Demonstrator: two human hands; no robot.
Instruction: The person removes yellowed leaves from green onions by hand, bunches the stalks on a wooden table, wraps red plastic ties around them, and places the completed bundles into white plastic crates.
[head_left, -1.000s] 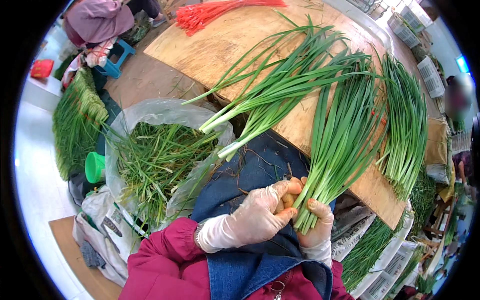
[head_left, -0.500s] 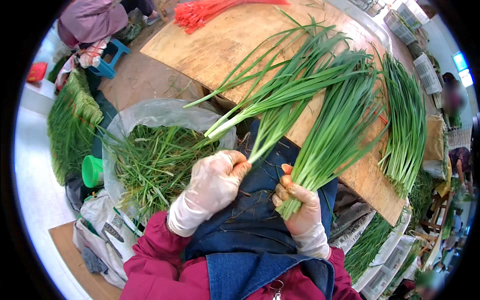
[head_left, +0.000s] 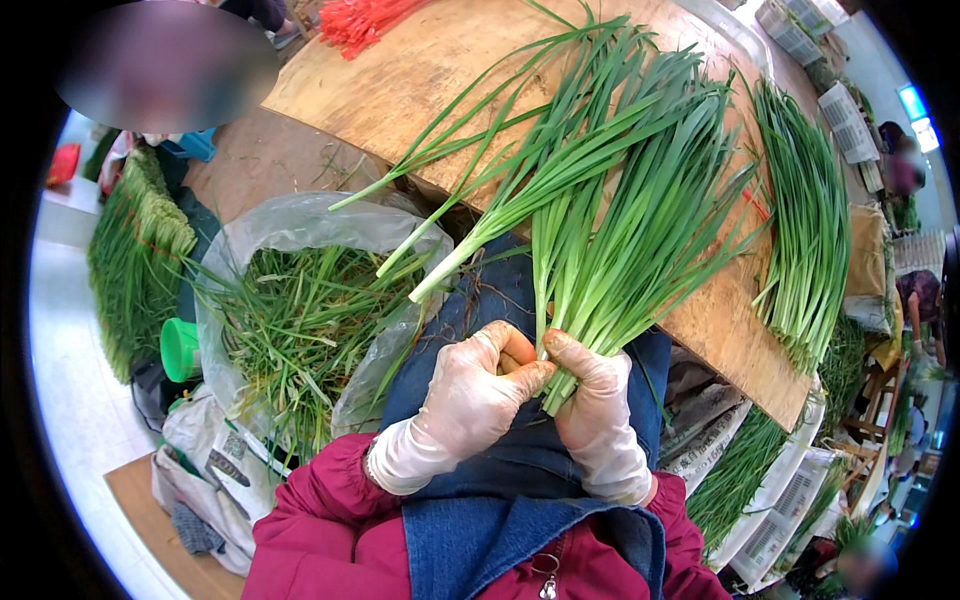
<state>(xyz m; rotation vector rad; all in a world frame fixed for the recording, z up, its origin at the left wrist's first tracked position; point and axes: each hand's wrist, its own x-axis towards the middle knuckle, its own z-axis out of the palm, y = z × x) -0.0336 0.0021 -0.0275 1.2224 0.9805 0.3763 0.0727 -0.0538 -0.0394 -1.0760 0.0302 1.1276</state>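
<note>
In my right hand (head_left: 595, 400), gloved in thin translucent plastic, a thick bunch of garlic chives (head_left: 625, 260) is gripped near its pale stem ends. The leaves fan out away from me over the wooden board (head_left: 420, 85). My left hand (head_left: 475, 395), gloved the same way, pinches a few chive stems right beside the bunch, its fingertips meeting my right thumb. Several loose chives (head_left: 510, 205) lie to the left, white ends jutting past the board's edge. A neat separate bunch of chives (head_left: 805, 220) rests at the board's right side.
A clear plastic bag (head_left: 300, 205) of leaf trimmings (head_left: 300, 310) stands to my left. Beyond it are a green cup (head_left: 182, 350) and stacked chives (head_left: 140, 250). Red strips (head_left: 365, 22) lie at the board's far edge. More chives (head_left: 740, 490) sit low on the right. Another person is at the upper left.
My left hand has moved right, bringing its chive stems against the bunch in my right hand. The stems on the left now lie apart from my left hand. The view has shifted slightly.
</note>
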